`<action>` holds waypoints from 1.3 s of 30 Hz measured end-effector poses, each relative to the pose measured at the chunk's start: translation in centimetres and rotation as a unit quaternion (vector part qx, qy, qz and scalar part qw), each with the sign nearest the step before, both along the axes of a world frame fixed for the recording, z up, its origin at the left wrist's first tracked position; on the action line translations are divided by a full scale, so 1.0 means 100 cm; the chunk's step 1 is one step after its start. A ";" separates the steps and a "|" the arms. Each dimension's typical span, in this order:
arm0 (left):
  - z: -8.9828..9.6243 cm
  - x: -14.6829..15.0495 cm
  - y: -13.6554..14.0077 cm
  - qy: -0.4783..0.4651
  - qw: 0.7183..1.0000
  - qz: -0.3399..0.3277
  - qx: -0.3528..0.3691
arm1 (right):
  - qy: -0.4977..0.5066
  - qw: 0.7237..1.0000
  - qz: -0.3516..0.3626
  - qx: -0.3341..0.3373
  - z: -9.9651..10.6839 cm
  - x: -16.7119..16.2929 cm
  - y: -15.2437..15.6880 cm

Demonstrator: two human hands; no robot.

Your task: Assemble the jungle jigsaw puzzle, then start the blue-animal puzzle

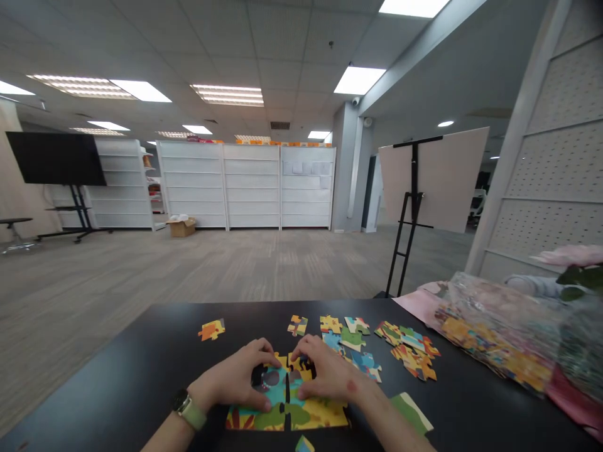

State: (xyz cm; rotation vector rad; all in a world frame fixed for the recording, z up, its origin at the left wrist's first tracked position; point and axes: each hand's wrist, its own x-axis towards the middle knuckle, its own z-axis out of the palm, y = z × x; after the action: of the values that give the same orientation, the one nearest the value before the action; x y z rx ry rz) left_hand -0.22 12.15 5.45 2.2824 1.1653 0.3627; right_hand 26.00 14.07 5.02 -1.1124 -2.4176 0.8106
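My left hand (242,378) lay flat, fingers spread, pressing down on the left half of the joined puzzle (287,408); it grasped nothing. My right hand (325,375) pressed likewise on the right half, palm down, fingertips nearly meeting those of the left above the seam. The puzzle sat at the near edge of the black table (132,370). A watch (187,407) ringed my left wrist. Loose pieces (409,351) lay scattered just beyond and to the right, one orange piece (211,329) apart on the left. Farther right lay a clear plastic bag (494,339) over a printed sheet. Behind stood an easel (409,207).
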 end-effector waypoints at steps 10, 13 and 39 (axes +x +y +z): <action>0.002 0.000 0.000 -0.004 1.000 -0.007 -0.001 | -0.028 0.999 0.033 0.012 -0.005 0.001 0.003; 0.001 0.000 0.001 -0.003 1.000 -0.008 0.000 | -0.035 0.998 0.035 0.033 -0.003 0.000 0.001; 0.007 0.001 -0.004 0.092 0.993 0.044 0.066 | -0.101 0.995 0.006 0.000 0.008 0.017 -0.007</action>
State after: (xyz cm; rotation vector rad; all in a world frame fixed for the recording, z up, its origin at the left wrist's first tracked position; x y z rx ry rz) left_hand -0.07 11.71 6.18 2.4257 1.3734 0.2751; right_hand 27.74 13.35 5.81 -1.2354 -2.5908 0.7321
